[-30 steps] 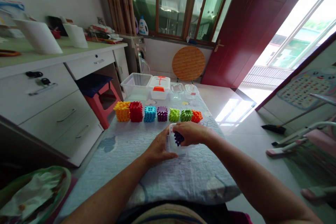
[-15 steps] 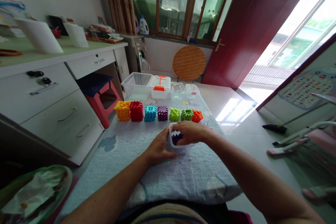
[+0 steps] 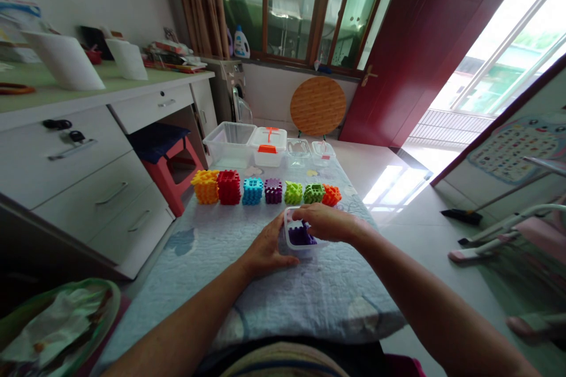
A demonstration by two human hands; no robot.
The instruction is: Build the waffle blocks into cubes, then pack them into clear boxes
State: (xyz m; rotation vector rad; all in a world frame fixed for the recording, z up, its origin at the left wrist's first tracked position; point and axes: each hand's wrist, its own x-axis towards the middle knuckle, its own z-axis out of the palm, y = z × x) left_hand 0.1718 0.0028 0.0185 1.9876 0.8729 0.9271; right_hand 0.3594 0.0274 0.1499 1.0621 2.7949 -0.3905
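Observation:
A small clear plastic container (image 3: 289, 240) stands on the cloth-covered table (image 3: 207, 259), with a dark purple interlocking block (image 3: 302, 237) inside it. My left hand (image 3: 264, 251) grips the container's left side, thumb up along the wall. My right hand (image 3: 329, 222) curls over its far right rim, fingertips just above the block. Behind it runs a row of several toy cubes, from a yellow-orange cube (image 3: 206, 186), a red cube (image 3: 229, 187) and a blue cube (image 3: 252, 191) to an orange cube (image 3: 331, 195) at the right end.
At the table's far end stand a big clear tub (image 3: 230, 142), a white lidded box with an orange latch (image 3: 268, 146) and two small clear containers (image 3: 309, 153). A white drawer cabinet (image 3: 88, 177) and a red stool (image 3: 170, 168) are left. Floor lies right.
The purple block went from my right fingers down into the clear container. My right hand has drawn back onto the rim. My left hand stayed on the container.

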